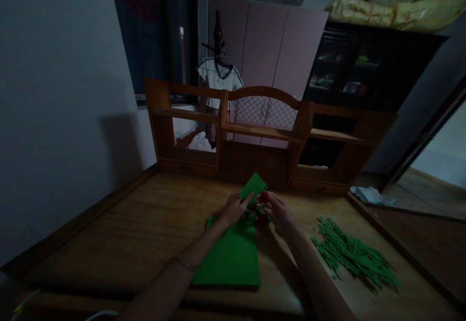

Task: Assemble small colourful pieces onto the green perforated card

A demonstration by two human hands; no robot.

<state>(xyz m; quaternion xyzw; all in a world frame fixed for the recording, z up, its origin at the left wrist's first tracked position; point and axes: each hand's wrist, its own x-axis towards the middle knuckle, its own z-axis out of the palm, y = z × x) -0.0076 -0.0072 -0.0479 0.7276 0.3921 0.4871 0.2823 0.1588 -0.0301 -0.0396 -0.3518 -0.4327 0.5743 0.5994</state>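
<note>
My left hand is closed on a small green sheet, its thumb lying across the sheet and the far end sticking up past the fingers. My right hand has its fingers bent round a red piece beside that sheet's edge; its kind is too dim and small to tell. Between and below the hands are small red and green items with pale, eye-like spots, partly covered by fingers. Under my left forearm, a larger green sheet or stack of sheets lies flat on the wooden desk.
A loose heap of thin green strips lies on the desk's right side. Along the back edge stands a wooden shelf unit with open compartments. A wall bounds the left. A white plastic bag sits beyond the right edge.
</note>
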